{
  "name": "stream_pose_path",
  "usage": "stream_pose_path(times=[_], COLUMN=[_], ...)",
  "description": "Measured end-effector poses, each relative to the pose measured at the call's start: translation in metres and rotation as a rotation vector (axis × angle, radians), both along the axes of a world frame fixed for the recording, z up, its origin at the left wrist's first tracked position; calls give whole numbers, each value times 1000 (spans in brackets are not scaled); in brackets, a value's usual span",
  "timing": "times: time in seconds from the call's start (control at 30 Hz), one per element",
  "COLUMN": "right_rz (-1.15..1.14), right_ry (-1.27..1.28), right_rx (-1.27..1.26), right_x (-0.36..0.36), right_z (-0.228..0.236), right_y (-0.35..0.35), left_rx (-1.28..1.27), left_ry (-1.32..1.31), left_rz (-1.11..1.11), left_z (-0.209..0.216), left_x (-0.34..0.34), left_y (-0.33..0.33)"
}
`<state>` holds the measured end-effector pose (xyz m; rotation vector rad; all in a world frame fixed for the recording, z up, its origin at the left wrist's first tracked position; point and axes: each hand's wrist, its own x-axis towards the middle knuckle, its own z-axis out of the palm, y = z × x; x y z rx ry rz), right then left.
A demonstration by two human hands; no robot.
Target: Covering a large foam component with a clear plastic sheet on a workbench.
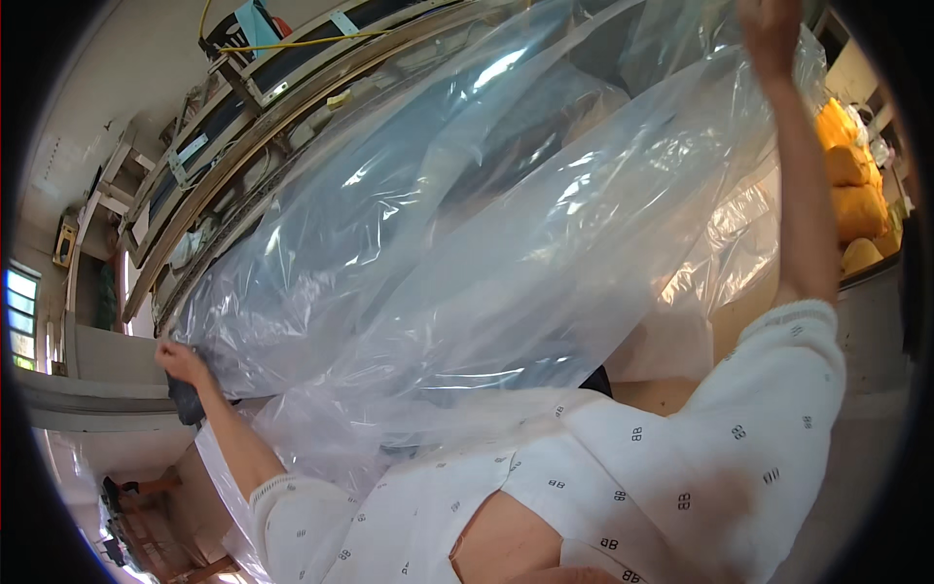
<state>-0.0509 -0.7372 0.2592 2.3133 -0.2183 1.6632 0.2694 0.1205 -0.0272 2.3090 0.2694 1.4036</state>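
A large sheet of clear plastic film spreads in loose, shiny folds across most of the view, from my left arm to my right. Far to the left, my left hand is closed on the film at its edge. A dark bundle, too unclear to name, hangs just under that hand. High at the upper right, with the arm stretched out, my right hand is closed around the film's other end. Near my body, the film drapes down over my front on the left.
Long curved-looking rails of a workbench or machine run behind the film at upper left. A yellow cord crosses above them beside a light-blue cloth. Orange-yellow bundles are stacked at the right. A window is at far left.
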Motion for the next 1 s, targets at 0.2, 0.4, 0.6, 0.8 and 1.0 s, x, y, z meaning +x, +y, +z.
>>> stream_pose_path(times=[0.2,0.4,0.6,0.8,1.0], right_rz=[47,367,633,838,578], right_ry=[879,745,222,608,841], right_rx=[-109,785,122,653,717], right_x=[64,110,163,216,225], right_z=[-259,-222,-193,-232,-228], right_y=[8,52,85,38,71], left_rx=[301,276,252,94,-554], left_ry=[286,484,424,426,215], left_rz=[316,273,304,350,96], left_z=[10,21,18,11,69], left_x=[-120,-105,-96,-74,-139], left_y=[190,118,123,87,159])
